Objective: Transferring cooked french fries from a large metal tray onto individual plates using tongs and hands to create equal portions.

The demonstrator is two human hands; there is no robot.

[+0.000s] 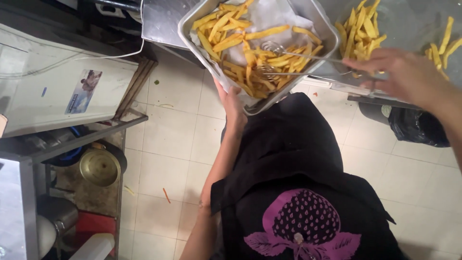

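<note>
Looking down from my head: my left hand (232, 107) grips the near edge of the metal tray (188, 30), fingers curled under its rim, thumb side up. The tray is tilted, lined with white paper (269, 17) and full of french fries (231, 41). Right of the tray, my right hand (402, 72) pinches the handles of 2 wire tongs (288, 60), fingers pressed together. More fries (361, 31) lie on the steel counter (409, 19) beyond the tray.
</note>
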